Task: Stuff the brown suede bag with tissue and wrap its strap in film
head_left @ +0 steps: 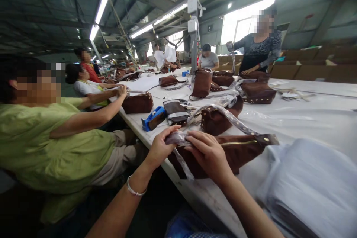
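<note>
Left hand (161,148) and right hand (209,152) both clamped on plastic-wrapped piece (179,138), perhaps strap, just above brown bag (242,153). Bag lies on bench (329,98), near your edge. Wrap could bunch or tear if your fingers pull unevenly; hard tug toward you might drag bag off edge, if piece is joined to it. Wrapped piece's long axis runs hand to hand; bag's runs roughly left-right, right end farther off, end tab (268,139) pointing right.
</note>
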Available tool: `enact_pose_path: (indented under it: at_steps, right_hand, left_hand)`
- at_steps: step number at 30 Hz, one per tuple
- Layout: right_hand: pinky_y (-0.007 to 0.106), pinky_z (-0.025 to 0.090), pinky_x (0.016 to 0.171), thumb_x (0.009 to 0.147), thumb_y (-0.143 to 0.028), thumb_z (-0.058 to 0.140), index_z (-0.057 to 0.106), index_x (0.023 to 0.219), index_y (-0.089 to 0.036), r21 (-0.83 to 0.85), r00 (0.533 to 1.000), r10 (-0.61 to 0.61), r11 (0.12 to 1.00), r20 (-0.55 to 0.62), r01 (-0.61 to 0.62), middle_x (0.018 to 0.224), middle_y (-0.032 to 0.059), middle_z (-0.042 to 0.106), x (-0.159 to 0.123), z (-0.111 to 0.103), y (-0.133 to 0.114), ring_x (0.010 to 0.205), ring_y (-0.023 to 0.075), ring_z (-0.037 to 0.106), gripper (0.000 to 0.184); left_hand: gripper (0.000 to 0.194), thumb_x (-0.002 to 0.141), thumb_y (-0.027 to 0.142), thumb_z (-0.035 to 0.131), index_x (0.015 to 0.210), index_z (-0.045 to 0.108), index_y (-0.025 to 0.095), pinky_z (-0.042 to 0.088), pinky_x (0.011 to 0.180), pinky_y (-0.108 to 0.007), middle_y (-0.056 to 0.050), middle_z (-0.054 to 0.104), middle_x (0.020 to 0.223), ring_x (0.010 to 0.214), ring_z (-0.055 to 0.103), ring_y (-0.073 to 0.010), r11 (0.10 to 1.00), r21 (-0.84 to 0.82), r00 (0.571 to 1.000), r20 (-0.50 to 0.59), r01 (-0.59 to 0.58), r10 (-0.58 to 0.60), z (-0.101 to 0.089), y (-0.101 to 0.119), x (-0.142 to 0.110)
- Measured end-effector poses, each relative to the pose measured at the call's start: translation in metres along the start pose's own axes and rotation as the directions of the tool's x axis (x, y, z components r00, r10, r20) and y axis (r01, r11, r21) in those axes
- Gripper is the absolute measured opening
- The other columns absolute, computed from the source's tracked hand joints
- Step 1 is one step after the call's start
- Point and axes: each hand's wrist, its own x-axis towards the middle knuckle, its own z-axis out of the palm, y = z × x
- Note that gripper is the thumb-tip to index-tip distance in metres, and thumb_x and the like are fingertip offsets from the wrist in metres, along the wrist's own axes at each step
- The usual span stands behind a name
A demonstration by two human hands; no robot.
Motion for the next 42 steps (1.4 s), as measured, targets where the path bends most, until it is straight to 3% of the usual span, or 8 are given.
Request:
enact_pose_path:
  at_steps: [3,17,26,29,31,33,37,42]
  right_hand:
    - [0.033,0.046,0.086,0.099,-0.033,0.055,0.07,0.105,-0.024,-0.078,0.998,-0.026,0.996,0.049,0.03,0.103,0.0012,0.075,0.02,-0.006,0.002,0.093,0.0172,0.068,0.018]
    - [0.029,0.04,0.077,0.099,-0.044,0.051,0.07,0.093,-0.023,-0.222,0.993,0.044,0.975,0.107,-0.02,0.095,0.002,0.075,0.064,-0.011,0.014,0.085,0.0162,0.067,0.029]
    - [0.038,0.038,0.108,0.095,-0.034,0.062,0.07,0.102,-0.025,0.113,0.981,0.077,0.989,0.178,-0.098,0.101,-0.0002,0.074,-0.003,-0.019,0.034,0.097,0.0161,0.067,0.013]
    - [0.044,0.032,0.116,0.094,-0.034,0.062,0.071,0.107,-0.028,0.079,0.977,0.2,0.978,-0.071,-0.195,0.114,0.0011,0.073,-0.03,-0.037,0.05,0.108,0.0178,0.066,0.017]
    - [0.042,0.037,0.113,0.096,-0.034,0.057,0.071,0.111,-0.025,0.038,0.849,0.358,0.927,-0.389,-0.374,0.121,0.0054,0.07,-0.043,-0.052,0.065,0.116,0.0198,0.062,0.023]
    - [0.041,0.033,0.116,0.094,-0.037,0.058,0.067,0.123,-0.023,0.108,0.624,0.497,0.826,-0.602,-0.554,0.137,0.0084,0.06,-0.055,-0.067,0.083,0.131,0.0219,0.051,0.033]
    - [0.042,0.02,0.123,0.078,-0.047,0.075,0.041,0.148,-0.026,0.592,0.251,0.825,0.544,-0.506,-0.594,0.16,0.0074,0.031,-0.071,-0.082,0.114,0.148,0.0246,0.028,0.08]
    - [0.047,0.045,0.108,0.077,-0.054,0.071,0.062,0.122,-0.022,0.85,0.279,0.935,0.325,-0.221,-0.415,0.135,0.0106,0.061,-0.07,-0.087,0.128,0.125,0.0267,0.059,0.056]
  left_hand:
    - [0.051,0.08,0.023,0.071,0.131,0.061,0.024,0.049,0.1,-0.031,-0.005,0.069,0.115,0.108,0.065,-0.0228,0.999,0.029,1.0,-0.017,0.024,-0.023,-0.001,-0.006,-0.008]
    - [0.054,0.085,0.032,0.07,0.136,0.056,0.025,0.04,0.115,-0.035,-0.005,0.058,0.142,0.133,0.053,-0.0242,0.981,-0.119,0.988,0.025,0.154,-0.152,-0.012,-0.014,-0.032]
    - [0.053,0.093,0.044,0.058,0.142,0.051,0.026,0.026,0.123,-0.043,-0.005,0.048,0.151,0.144,0.039,-0.0237,0.971,0.232,0.988,0.124,0.063,-0.094,-0.025,-0.02,-0.048]
    - [0.057,0.093,0.048,0.056,0.145,0.046,0.027,0.022,0.124,-0.044,-0.004,0.043,0.154,0.146,0.034,-0.0243,0.959,0.28,0.988,0.127,0.051,-0.09,-0.023,-0.018,-0.05]
    - [0.065,0.092,0.049,0.059,0.15,0.038,0.027,0.022,0.124,-0.043,-0.005,0.038,0.157,0.147,0.032,-0.0247,0.952,0.304,0.991,0.113,0.035,-0.072,-0.017,-0.017,-0.051]
    - [0.074,0.09,0.047,0.062,0.154,0.028,0.03,0.024,0.124,-0.041,-0.004,0.034,0.16,0.148,0.03,-0.0237,0.949,0.314,0.991,0.119,0.02,-0.061,-0.009,-0.017,-0.052]
    - [0.074,0.091,0.045,0.061,0.154,0.024,0.033,0.02,0.124,-0.042,-0.003,0.031,0.161,0.149,0.027,-0.0228,0.945,0.326,0.994,0.096,0.023,-0.057,-0.001,-0.021,-0.056]
    - [0.076,0.091,0.049,0.06,0.155,0.021,0.036,0.017,0.124,-0.048,-0.004,0.028,0.162,0.15,0.025,-0.0264,0.974,0.224,0.989,0.129,0.044,-0.074,-0.01,-0.02,-0.052]
